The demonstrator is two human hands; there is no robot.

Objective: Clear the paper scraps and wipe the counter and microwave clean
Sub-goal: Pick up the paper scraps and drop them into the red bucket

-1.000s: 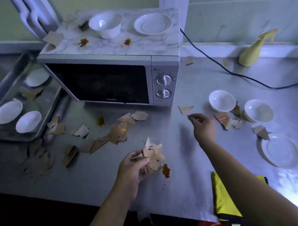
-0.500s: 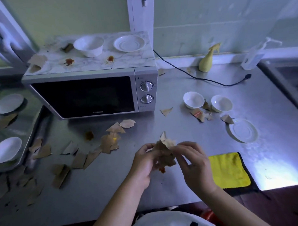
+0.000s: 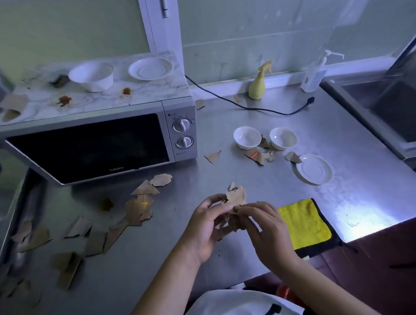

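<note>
**Gathering scraps ahead of the wipe-down**

A wad (image 3: 235, 197) of torn brown paper scraps is held between both hands above the front of the steel table (image 3: 355, 138). The left hand (image 3: 204, 228) curls its fingers round the underside, and the right hand (image 3: 266, 230) nips the near edge with thumb and fingertips. Collection looks only partly done. A drift of loose scraps (image 3: 138, 207) lies on the table in front of the microwave (image 3: 95, 147) and away to its left. A single piece (image 3: 213, 156) lies by its right corner, and a few more are lodged among two small white bowls (image 3: 247, 137) and a saucer (image 3: 314, 169). Reddish stains (image 3: 64, 100) mark the microwave's marbled top. The yellow cloth (image 3: 303, 222) lies flat at the table's near edge, just right of the hands, untouched. A spray bottle (image 3: 257, 87) stands by the back wall. The next move probably calls for settling the wad into one hand, freeing the other to reach the remaining pieces. Wiping appears to be a later step.
</note>
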